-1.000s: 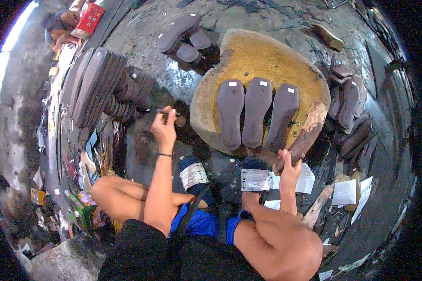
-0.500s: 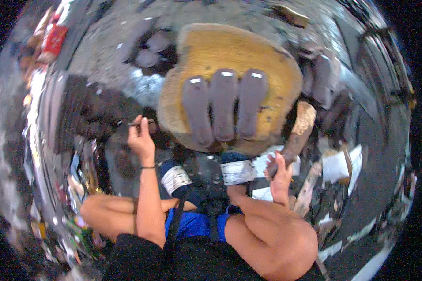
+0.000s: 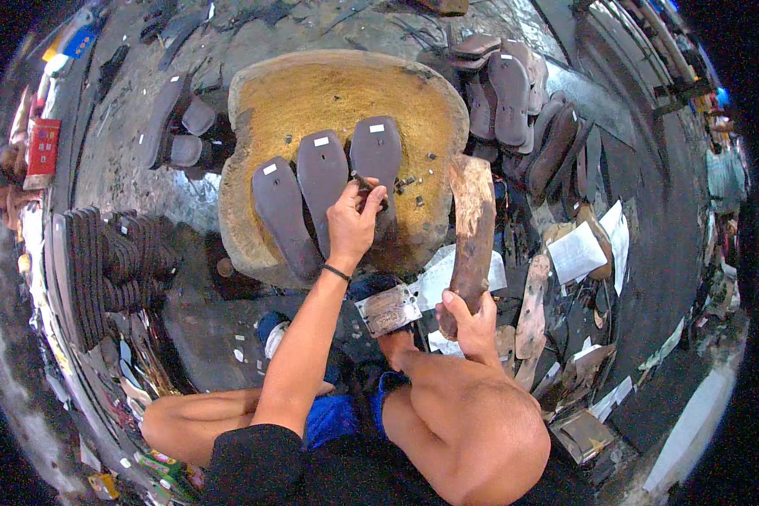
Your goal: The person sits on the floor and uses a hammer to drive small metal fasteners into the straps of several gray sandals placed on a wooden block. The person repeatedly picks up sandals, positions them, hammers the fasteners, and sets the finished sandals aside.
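Three dark brown sandal soles [image 3: 322, 187] lie side by side on a round wooden block [image 3: 329, 93], each with a small white tag near its top. My left hand [image 3: 352, 221] reaches over the block and pinches a small dark tool against the rightmost sole [image 3: 377, 156]. My right hand [image 3: 471, 325] grips the lower end of a long wooden mallet [image 3: 472, 228], which stands tilted against the block's right edge. A few small dark bits lie scattered on the block by the tool.
A stack of dark soles [image 3: 101, 270] stands at the left, loose soles [image 3: 181, 126] lie beyond it, and more soles [image 3: 523, 105] pile up at the right. Paper sheets [image 3: 578, 251] and wooden shapes [image 3: 533, 308] litter the ground at the right. My bent knees [image 3: 472, 430] fill the bottom.
My left hand has moved from the ground left of the block onto the soles. My right hand has taken the mallet's handle. The head has tilted, shifting the whole view.
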A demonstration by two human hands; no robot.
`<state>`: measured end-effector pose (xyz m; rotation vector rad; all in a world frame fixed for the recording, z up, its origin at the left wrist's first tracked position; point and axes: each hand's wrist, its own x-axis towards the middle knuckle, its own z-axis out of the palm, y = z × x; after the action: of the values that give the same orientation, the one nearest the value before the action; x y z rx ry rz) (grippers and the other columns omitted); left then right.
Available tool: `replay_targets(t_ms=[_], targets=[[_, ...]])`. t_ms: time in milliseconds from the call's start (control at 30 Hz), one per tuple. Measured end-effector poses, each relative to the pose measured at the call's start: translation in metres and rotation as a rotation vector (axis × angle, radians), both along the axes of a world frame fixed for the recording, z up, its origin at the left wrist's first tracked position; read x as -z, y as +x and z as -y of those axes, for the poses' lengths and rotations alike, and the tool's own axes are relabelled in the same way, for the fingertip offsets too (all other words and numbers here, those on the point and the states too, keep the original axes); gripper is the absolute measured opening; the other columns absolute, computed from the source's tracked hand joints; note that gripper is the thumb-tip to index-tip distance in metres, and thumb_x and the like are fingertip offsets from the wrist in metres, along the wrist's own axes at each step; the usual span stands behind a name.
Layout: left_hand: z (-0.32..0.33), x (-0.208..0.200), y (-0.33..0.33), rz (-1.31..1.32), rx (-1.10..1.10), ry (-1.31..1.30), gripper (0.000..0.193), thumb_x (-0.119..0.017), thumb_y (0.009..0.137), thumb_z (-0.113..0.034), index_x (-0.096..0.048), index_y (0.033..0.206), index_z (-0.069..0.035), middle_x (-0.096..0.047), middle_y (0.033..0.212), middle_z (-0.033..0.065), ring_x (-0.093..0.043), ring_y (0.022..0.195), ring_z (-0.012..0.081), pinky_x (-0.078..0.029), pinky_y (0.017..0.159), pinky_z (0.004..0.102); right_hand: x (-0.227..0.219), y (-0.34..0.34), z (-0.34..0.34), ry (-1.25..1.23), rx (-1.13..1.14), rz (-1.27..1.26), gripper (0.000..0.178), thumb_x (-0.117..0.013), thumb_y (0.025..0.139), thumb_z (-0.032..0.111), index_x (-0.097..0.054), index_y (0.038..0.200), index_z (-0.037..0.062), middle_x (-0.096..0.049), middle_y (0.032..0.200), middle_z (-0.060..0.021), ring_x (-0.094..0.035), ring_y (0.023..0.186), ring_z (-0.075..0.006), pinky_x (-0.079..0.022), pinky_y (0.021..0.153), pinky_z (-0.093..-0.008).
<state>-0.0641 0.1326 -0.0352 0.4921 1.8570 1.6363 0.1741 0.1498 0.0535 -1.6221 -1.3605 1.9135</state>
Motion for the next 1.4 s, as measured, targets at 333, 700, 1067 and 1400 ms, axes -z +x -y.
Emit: replay_targets(t_ms=[333, 700, 1067, 1400], targets=[[0.006, -0.005, 0.004, -0.563, 0.122, -0.158, 0.019, -0.07, 0.088, -0.018, -0.069, 0.101, -0.004, -0.073, 0.089, 0.012, -0.072, 0.079, 0.0218, -0.055, 0.07, 0.0314, -0.112, -0.062, -0.054, 0.707, 0.217, -1.092, 0.065, -0.075, 0.079, 0.027, -0.045, 0.134, 0.0084, -0.063, 0.103, -0.0123, -0.064, 0.081, -0.0242, -0.052, 0.075, -0.0355], [-0.004, -0.02, -0.014, -0.566, 0.335, -0.37, 0.021, -0.062, 0.093, -0.021, -0.055, 0.094, -0.001, -0.069, 0.089, 0.018, -0.068, 0.082, 0.0332, -0.053, 0.07, 0.0411, 0.007, -0.029, -0.034, -0.06, -0.2, -0.325, 0.035, -0.062, 0.09, 0.026, -0.051, 0.112, 0.0007, -0.064, 0.076, -0.0105, -0.063, 0.065, -0.0201, -0.052, 0.061, -0.0339], [0.073, -0.038, 0.063, 0.254, -0.045, -0.002, 0.029, -0.063, 0.095, -0.017, -0.063, 0.115, 0.004, -0.07, 0.101, 0.0085, -0.065, 0.086, 0.0115, -0.056, 0.074, 0.0266, 0.037, -0.052, 0.006, -0.291, 0.022, -0.262, 0.038, -0.068, 0.09, 0.025, -0.055, 0.117, 0.0029, -0.064, 0.102, -0.0085, -0.064, 0.09, -0.0197, -0.055, 0.075, -0.0369], [0.027, -0.003, -0.024, 0.058, -0.02, -0.068, 0.026, -0.058, 0.098, -0.02, -0.06, 0.114, 0.001, -0.071, 0.096, 0.0109, -0.069, 0.089, 0.0157, -0.058, 0.074, 0.0303, 0.009, -0.033, -0.005, -0.079, -0.066, -0.113, 0.031, -0.069, 0.089, 0.023, -0.056, 0.108, 0.0021, -0.067, 0.091, -0.007, -0.065, 0.078, -0.015, -0.054, 0.069, -0.0307]])
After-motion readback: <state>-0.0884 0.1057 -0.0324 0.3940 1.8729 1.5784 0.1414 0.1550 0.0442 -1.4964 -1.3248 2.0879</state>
